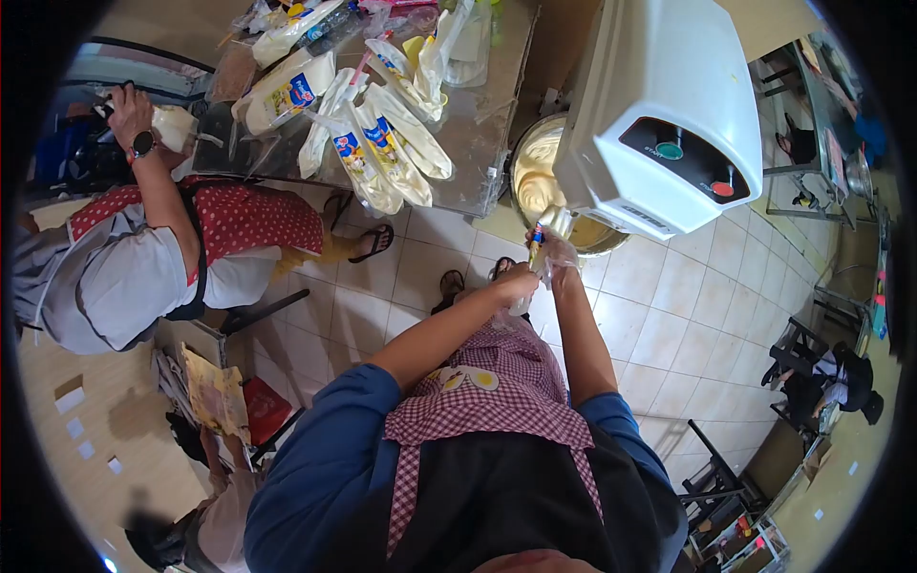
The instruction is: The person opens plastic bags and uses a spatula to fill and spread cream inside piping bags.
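Note:
At the near rim of the metal mixing bowl [517,196], my two hands are closed on a plastic piping bag [555,225] with pale contents and a blue-and-yellow label. My right hand [562,252] wraps its upper part, with clear plastic around the fingers. Just below and to the left, my left hand [517,284] grips the bag's lower, clear end. Thick pale-yellow cream [537,172] fills the bowl, which sits under the white mixer head [669,105]; part of the bowl is hidden by that head.
Several filled piping bags [382,143] lie on the metal table [468,143] at the front left. A co-worker in a red dotted apron [244,224] stands at the left, holding a bag. Another person [220,506] is at lower left. Chairs [716,477] stand at the right.

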Motion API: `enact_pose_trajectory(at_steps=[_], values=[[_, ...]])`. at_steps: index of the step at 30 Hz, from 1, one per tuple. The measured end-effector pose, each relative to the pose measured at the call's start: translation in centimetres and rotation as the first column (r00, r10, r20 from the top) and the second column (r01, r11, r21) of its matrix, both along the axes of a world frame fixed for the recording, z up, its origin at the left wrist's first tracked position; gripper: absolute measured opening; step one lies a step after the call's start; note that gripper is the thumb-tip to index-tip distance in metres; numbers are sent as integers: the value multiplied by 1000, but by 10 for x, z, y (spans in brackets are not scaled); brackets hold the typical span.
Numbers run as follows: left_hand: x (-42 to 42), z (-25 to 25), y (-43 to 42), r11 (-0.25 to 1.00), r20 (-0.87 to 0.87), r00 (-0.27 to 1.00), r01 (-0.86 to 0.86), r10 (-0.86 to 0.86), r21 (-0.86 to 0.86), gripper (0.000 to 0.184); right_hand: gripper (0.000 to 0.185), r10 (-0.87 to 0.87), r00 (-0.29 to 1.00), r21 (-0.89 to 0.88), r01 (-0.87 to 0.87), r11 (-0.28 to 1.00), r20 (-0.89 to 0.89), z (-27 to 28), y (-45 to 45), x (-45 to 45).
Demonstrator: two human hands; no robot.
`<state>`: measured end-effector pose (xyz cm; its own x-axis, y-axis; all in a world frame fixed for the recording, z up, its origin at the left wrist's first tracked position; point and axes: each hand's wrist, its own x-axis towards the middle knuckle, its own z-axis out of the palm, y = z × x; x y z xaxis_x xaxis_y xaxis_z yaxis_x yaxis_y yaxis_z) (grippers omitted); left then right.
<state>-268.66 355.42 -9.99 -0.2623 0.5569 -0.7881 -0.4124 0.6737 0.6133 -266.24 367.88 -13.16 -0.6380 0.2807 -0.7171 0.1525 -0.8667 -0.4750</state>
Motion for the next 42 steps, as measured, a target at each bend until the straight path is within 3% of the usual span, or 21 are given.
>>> enact_pose_trajectory(at_steps=[2, 4, 7, 9, 12, 16, 18, 19, 21, 22, 24, 27, 28, 31, 32, 33, 34, 36, 38, 40, 42], values=[[-2, 17, 13, 999, 55, 998, -27, 29, -36, 12, 17, -67, 997, -70, 64, 996, -44, -34, 16, 2], [-3, 21, 22, 996, -40, 998, 42, -45, -75, 12, 19, -216, 976, -287, 197, 937, -34, -60, 31, -2], [0, 14, 32, 994, -99, 991, 78, -85, -80, 18, 15, -234, 972, -182, 231, 956, 7, -74, 44, 0], [0, 25, 38, 989, -130, 985, 99, -113, -108, 22, 15, -190, 980, -247, 170, 954, -58, -94, 55, 5], [6, 8, 41, 983, -180, 971, 139, -159, -118, 30, 20, -128, 989, -126, 118, 985, -69, -114, 64, 8], [17, -6, 36, 983, -224, 970, 57, -95, -172, 37, 24, -157, 966, -151, 128, 980, -207, -33, 48, 16], [15, -7, 34, 989, -147, 989, 4, -26, -151, 37, 27, 212, 968, -106, -226, 968, -131, -13, 43, 21], [15, -7, 33, 990, -63, 997, -44, 36, -136, 37, 29, 205, 976, -70, -210, 975, -75, -24, 34, 22], [21, -10, 34, 993, -104, 991, -88, 79, -78, 31, 29, 315, 949, 271, -305, 913, 8, -140, 39, 55], [25, -23, 35, 996, -125, 991, -52, 43, -71, 30, 29, 321, 947, 268, -311, 912, 10, -130, 41, 51], [25, -16, 35, 996, -187, 981, -60, 46, -67, 29, 28, -57, 998, -100, 58, 993, 16, -94, 43, 36], [30, -16, 37, 993, -171, 981, -101, 90, -59, 31, 25, -200, 980, -98, 198, 975, -7, -171, 72, 54], [31, -15, 37, 992, -170, 981, -107, 96, -61, 31, 23, -246, 963, -279, 207, 938, -109, -131, 68, 44], [27, 5, 38, 993, -252, 966, -79, 54, -93, 33, 25, -316, 949, -346, 299, 889, 5, -162, 83, 44], [24, 11, 39, 991, -161, 985, -85, 67, -105, 35, 29, -221, 974, -205, 208, 956, -42, -149, 83, 48], [20, 16, 41, 989, -70, 994, -89, 82, -114, 37, 29, -219, 975, -203, 206, 957, -42, -139, 84, 41], [19, 16, 42, 989, -69, 994, -92, 85, -113, 37, 30, -236, 971, -196, 227, 954, -27, -163, 93, 45], [18, 17, 43, 992, -61, 996, -69, 63, -109, 37, 31, -250, 968, -190, 244, 951, -11, -156, 94, 44], [18, 5, 40, 993, 19, 995, -98, 99, -64, 34, 31, -140, 986, -175, 123, 977, -92, -71, 75, 30], [12, -10, 35, 992, 103, 986, -128, 129, -23, 32, 29, -53, 997, -155, 45, 987, -50, -11, 57, 13], [2, -20, 28, 978, 507, 851, -197, 136, 69, 30, 20, 163, 986, -230, -167, 959, -36, -1, 49, 14]])
